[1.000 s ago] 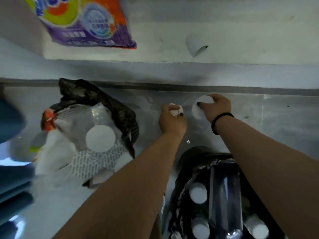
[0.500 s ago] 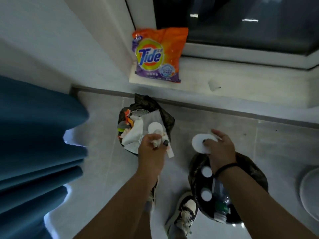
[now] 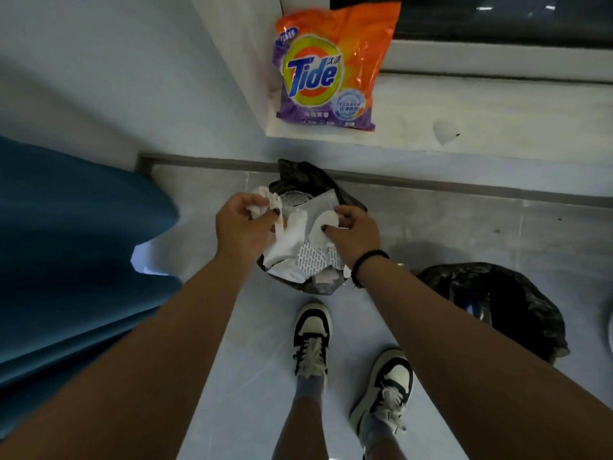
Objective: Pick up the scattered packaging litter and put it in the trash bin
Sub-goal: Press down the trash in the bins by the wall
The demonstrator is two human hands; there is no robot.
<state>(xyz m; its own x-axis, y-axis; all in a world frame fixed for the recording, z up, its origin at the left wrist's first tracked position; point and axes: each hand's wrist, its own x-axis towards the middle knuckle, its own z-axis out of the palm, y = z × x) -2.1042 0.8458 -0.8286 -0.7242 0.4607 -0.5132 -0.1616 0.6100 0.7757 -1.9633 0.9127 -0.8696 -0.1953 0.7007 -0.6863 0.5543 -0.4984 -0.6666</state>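
orange-purple detergent bag, blue curtain

We counted two hands, left hand and right hand, mid-frame | two black trash bags, bag centre, second bag lower right | one detergent pouch top | two sneakers, sneaker, other sneaker, bottom

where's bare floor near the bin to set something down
Bare tile lies between the blue curtain and the trash bin, and right of the bin below the sill. Crowded: the bin mouth under both hands, and the black bag beside the shoes.
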